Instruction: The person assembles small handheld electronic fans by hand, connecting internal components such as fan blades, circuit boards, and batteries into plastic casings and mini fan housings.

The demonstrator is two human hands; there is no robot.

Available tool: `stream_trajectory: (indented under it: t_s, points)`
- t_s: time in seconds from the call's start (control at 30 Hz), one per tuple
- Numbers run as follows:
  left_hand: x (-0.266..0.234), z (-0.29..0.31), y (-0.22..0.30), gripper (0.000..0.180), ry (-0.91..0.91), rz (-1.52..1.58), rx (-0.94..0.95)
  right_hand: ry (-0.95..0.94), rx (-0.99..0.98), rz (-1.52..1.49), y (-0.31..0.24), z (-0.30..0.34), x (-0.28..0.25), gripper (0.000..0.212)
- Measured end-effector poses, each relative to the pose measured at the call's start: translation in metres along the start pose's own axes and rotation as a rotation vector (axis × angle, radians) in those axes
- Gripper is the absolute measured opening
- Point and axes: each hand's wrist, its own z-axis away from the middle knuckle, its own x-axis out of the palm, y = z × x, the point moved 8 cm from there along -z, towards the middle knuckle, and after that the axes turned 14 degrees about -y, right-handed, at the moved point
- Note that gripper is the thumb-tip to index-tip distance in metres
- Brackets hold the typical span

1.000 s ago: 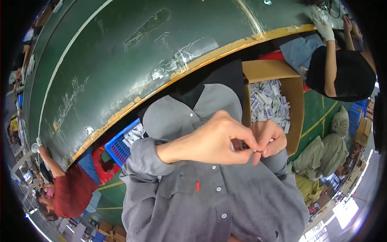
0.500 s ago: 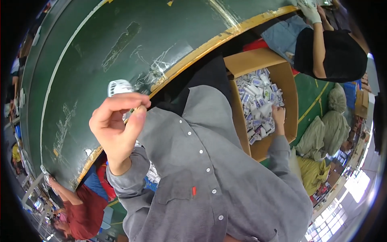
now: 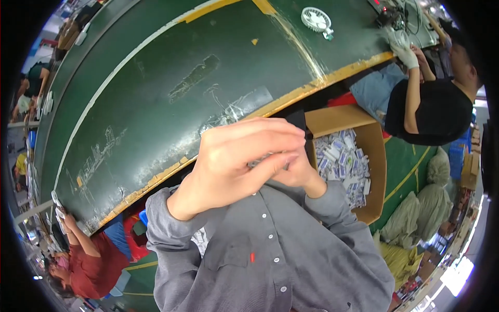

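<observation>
counter (image 3: 150, 114): 1 | white fan (image 3: 315, 19), far right: 1 | open cardboard box (image 3: 343, 118), right: 1 | packets (image 3: 340, 161) inside: too many to count | wearer's hands (image 3: 231, 158), near: 2

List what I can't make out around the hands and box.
Head view:
Anything held: mostly hidden by the left hand.
Right hand, fingertips: hidden behind the left hand.
Lower packets in the cardboard box: covered by those on top.
Blue container: mostly behind the left sleeve.
</observation>
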Motion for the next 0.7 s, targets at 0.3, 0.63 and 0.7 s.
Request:
stream_trajectory:
  t_s: [0.3, 0.63, 0.7]
  points:
    - [-0.056, 0.04, -0.055, 0.053, 0.271, -0.139, -0.293, 0.57, 0.107, 0.112, 0.001, -0.012, -0.102, 0.026]
    - [-0.064, 0.138, -0.124, 0.045, 0.265, -0.358, -0.617, 0.444, 0.148, 1.644, -0.002, -0.141, -0.262, 0.024]
    - [-0.082, 0.162, -0.128, 0.046, 0.286, -0.411, -0.677, 0.308, 0.209, 1.725, 0.026, -0.137, -0.266, 0.026]
